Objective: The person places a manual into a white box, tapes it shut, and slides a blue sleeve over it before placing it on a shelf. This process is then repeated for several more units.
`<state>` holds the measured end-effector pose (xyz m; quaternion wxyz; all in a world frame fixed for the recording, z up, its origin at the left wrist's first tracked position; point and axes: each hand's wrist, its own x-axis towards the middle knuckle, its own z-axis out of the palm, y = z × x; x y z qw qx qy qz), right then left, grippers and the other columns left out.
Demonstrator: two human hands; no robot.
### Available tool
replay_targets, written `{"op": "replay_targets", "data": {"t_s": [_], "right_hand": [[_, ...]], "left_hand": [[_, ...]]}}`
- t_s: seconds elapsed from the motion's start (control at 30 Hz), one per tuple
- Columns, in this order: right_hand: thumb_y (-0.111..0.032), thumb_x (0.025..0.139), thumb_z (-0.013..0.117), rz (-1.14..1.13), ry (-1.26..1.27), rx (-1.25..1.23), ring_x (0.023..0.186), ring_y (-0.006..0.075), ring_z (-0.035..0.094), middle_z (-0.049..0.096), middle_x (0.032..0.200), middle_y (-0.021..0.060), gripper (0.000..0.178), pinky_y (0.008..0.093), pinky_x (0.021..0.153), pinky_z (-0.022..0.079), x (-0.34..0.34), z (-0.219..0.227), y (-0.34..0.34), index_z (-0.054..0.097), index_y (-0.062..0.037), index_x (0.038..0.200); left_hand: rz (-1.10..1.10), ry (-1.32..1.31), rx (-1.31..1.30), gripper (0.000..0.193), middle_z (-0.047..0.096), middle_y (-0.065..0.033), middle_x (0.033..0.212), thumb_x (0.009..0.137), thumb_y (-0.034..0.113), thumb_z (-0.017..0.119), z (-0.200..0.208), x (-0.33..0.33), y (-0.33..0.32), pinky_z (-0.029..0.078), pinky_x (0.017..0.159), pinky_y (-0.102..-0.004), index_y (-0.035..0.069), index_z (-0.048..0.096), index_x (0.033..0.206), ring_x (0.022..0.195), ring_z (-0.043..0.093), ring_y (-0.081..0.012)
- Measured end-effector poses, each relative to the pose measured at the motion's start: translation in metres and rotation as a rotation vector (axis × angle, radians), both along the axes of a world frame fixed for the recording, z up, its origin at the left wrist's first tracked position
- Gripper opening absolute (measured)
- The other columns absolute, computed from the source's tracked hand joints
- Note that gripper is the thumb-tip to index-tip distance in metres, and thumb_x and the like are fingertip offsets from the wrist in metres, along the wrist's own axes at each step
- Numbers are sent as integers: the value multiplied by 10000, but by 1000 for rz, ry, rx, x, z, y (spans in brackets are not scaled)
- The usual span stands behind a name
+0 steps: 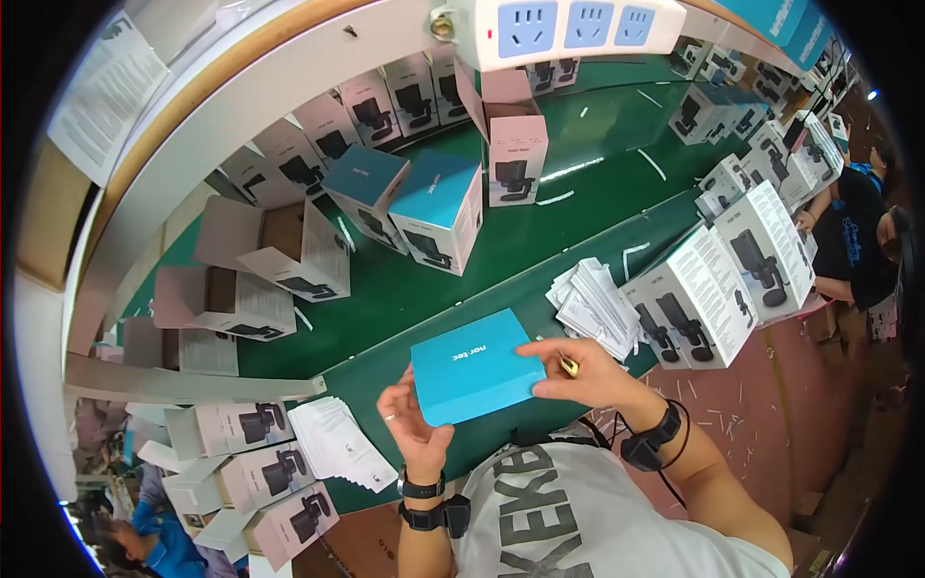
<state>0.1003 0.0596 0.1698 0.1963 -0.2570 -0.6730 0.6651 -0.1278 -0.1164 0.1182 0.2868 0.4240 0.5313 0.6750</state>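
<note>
Between my two hands is a closed carton with a blue top (pixel 470 361), held over the green bench. My left hand (pixel 412 432) grips its left end, with the thumb at the near corner and the fingers along the side. At the right end, my right hand (pixel 583 374) pinches the carton between thumb and fingers. A small yellow object (pixel 569 367), perhaps a cutter, is tucked in the right hand; its full shape is hidden.
Paper leaflets lie right (pixel 595 310) and left (pixel 339 445). White cartons with microphone pictures stand at right (pixel 699 308); open cartons (pixel 275 433) are at lower left. Blue-topped cartons (pixel 438 207) stand on the green conveyor (pixel 385 308). A power strip (pixel 578 29) hangs above; a co-worker (pixel 853 231) is right.
</note>
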Motion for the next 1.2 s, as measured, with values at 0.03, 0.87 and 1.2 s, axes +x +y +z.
{"op": "replay_targets", "data": {"t_s": [0.03, 0.87, 1.2], "right_hand": [[-110, 901, 825, -2, -3, -9, 687, 99, 566, 687, 877, 38, 438, 231, 594, 445, 1, -5, -3, 706, -90, 1322], [-126, 821, 821, -176, 31, 1062, 654, 160, 648, 710, 1304, 44, 419, 294, 549, 520, -6, -81, -34, 760, -153, 1234], [-81, 828, 798, -13, 128, 901, 705, 162, 723, 735, 1312, 32, 335, 291, 566, 533, 6, -79, 4, 784, -113, 1161]], "left_hand": [[104, -136, 57, 410, 496, -165, 1512, 899, 59, 755, 2, 3, -2, 446, 1117, -471, 56, 639, 1292, 1444, 464, -341], [-159, 1183, -450, 649, 487, -161, 1579, 877, 402, 801, 53, 23, 30, 324, 1189, -636, 177, 593, 1449, 1478, 383, -500], [-194, 1349, -353, 893, 359, -295, 1606, 787, 554, 825, 32, -25, 56, 344, 1166, -613, 180, 519, 1539, 1446, 378, -511]]}}
